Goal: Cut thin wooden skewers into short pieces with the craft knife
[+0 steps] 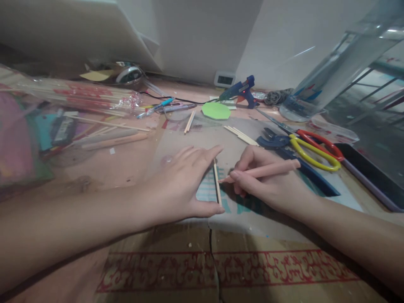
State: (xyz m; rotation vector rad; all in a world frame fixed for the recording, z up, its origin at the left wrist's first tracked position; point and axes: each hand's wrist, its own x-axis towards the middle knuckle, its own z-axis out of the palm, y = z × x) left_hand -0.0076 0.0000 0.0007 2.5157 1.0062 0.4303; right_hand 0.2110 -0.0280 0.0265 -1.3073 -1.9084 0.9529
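Left hand [186, 179] spread, thumb and forefinger at ends of thin wooden stick [217, 185] on pale sheet [208, 139], nearer than green pad [216, 110]; right hand [268, 181] pinching pink pen [274, 168], tip at stick's right side.

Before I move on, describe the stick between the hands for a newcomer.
On the pale sheet at centre, look between left hand and right hand. The thin wooden stick runs between the left thumb and forefinger, with the pen pointing at it. Unlike the loose sticks farther back, it lies over teal print.
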